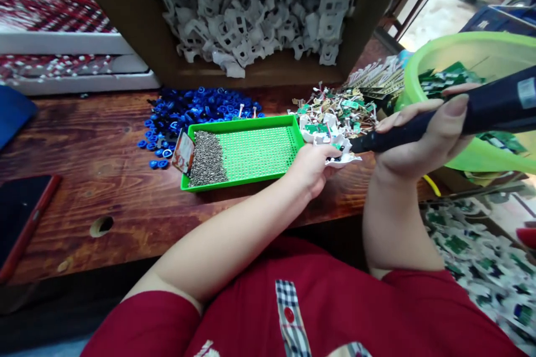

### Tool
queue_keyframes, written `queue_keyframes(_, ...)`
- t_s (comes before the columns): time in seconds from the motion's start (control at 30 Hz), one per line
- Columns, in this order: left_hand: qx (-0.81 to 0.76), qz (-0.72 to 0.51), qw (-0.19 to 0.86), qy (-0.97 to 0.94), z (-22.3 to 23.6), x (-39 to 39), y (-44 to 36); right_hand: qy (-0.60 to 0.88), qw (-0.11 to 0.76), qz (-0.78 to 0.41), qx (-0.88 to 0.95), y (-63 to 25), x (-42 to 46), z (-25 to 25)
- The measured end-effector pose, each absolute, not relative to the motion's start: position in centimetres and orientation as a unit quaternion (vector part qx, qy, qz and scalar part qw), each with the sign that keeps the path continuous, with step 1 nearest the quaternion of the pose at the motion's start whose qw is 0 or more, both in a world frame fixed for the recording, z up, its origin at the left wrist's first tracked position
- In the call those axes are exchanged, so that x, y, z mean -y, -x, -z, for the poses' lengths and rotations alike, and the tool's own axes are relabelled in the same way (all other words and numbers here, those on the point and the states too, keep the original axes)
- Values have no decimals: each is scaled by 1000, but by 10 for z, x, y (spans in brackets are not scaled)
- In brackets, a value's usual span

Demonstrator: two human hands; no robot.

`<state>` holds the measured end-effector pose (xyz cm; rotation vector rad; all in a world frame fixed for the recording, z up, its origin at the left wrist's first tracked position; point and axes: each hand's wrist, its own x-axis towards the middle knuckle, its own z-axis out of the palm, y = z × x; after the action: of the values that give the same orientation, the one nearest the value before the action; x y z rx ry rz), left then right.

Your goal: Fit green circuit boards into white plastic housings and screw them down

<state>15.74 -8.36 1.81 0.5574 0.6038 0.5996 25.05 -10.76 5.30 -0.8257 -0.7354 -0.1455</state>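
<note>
My left hand [312, 164] is closed round a small white plastic housing with a green circuit board [330, 136], held just right of the green tray [247, 122]. My right hand [422, 136] grips a dark electric screwdriver [481, 109], its tip [354, 148] touching the white housing. The tray holds a heap of small metal screws [206, 159] at its left end.
A pile of blue plastic caps [188, 109] lies behind the tray. A cardboard box of white plastic parts [251, 5] stands at the back. Loose circuit boards [339, 106] lie by a lime green basin [473, 56]. A dark phone [20, 212] rests at left. Finished parts [473, 256] lie lower right.
</note>
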Motion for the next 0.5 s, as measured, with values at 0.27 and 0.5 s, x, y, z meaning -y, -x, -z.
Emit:
queue_keyframes(0.27, -333, -293, 854, -271, -8, 79, -177, 384, 849, 89, 352, -261, 113, -49)
queue_keyframes(0.5, -329, -314, 838, -302, -28, 72, -151, 391, 849, 90, 345, -268, 113, -43)
